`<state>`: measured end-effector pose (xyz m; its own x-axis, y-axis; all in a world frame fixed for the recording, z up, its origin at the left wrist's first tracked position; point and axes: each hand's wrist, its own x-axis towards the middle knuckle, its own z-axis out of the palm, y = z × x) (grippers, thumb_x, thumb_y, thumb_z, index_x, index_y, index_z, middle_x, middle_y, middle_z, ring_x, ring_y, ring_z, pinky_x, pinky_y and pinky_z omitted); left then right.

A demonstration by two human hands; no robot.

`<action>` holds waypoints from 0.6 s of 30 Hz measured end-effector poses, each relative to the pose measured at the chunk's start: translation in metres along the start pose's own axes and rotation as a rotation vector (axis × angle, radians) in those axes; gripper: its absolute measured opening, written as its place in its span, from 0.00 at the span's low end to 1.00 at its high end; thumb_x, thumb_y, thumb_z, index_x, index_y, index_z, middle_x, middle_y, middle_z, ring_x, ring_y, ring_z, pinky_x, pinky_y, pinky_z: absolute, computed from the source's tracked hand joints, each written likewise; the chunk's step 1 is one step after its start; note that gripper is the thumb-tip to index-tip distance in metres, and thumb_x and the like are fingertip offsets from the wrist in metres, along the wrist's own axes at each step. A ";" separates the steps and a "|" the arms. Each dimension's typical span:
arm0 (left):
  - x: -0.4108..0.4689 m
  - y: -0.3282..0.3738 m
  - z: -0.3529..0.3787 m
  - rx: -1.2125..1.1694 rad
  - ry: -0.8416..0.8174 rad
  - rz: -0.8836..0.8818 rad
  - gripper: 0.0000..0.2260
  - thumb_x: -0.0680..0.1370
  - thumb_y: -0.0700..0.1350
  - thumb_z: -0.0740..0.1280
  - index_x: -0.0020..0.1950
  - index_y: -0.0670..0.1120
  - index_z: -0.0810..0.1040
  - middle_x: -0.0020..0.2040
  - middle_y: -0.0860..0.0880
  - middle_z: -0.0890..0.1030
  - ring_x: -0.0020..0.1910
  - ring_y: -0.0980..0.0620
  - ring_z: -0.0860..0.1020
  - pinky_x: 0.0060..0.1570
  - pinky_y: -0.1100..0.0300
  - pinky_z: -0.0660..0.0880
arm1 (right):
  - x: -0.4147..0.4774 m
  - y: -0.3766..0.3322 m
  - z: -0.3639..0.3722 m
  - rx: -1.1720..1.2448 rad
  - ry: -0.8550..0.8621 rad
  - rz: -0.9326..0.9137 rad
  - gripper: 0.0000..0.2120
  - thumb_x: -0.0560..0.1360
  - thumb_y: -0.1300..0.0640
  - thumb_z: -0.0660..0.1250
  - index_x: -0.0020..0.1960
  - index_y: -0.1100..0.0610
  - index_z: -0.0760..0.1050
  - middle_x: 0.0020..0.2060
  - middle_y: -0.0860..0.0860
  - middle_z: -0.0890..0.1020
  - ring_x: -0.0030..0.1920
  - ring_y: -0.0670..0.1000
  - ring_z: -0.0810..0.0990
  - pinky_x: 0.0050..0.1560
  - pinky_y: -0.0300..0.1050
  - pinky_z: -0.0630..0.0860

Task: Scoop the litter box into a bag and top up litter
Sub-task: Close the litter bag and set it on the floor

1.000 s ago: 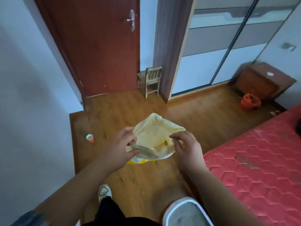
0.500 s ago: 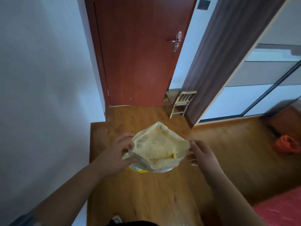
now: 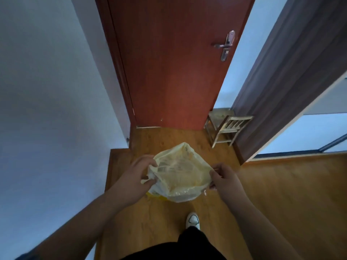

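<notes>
The left grip [image 3: 139, 175], a bare hand, is clenched on the rim of the plastic bag [image 3: 180, 175] at the bag's 9 o'clock, thumb and fingers pinching a bunched fold of the film. The right grip [image 3: 224, 180] pinches the opposite rim at 3 o'clock, with the fingers curled in toward the palm. Between them the bag is held in the air above the floor [image 3: 281, 194], in front of the person's body, its mouth pulled wide and facing up. The bag is thin, pale yellow and half see-through. Inside it only crumpled film and glare show, and I cannot tell whether anything lies at the bottom. A brighter yellow patch shows under the bag at 7 o'clock; what it is cannot be made out.

At 6 o'clock from the bag a white shoe [image 3: 192, 220] stands on the wooden floor, below dark trousers. At 12 o'clock is a closed red-brown door [image 3: 169, 72] with a metal lever handle [image 3: 225, 45]. At 1 o'clock a small pale wooden chair [image 3: 225, 126] stands against a dark panel [image 3: 291, 62]. A white wall [image 3: 47, 91] fills the 9 o'clock side.
</notes>
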<state>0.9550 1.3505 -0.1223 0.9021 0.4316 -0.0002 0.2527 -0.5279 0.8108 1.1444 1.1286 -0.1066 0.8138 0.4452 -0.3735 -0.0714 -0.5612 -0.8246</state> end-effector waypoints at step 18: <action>0.122 -0.042 -0.041 0.000 0.589 -0.515 0.15 0.75 0.35 0.71 0.53 0.55 0.78 0.58 0.61 0.74 0.54 0.60 0.78 0.51 0.65 0.78 | 0.284 -0.151 0.093 -0.207 -0.612 -0.226 0.04 0.82 0.58 0.63 0.54 0.53 0.75 0.50 0.52 0.81 0.47 0.52 0.83 0.44 0.47 0.83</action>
<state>1.0405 1.4551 -0.1323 0.3374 0.9391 -0.0659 0.5887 -0.1558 0.7932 1.3324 1.4046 -0.1276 0.3186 0.8474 -0.4248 0.2234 -0.5027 -0.8351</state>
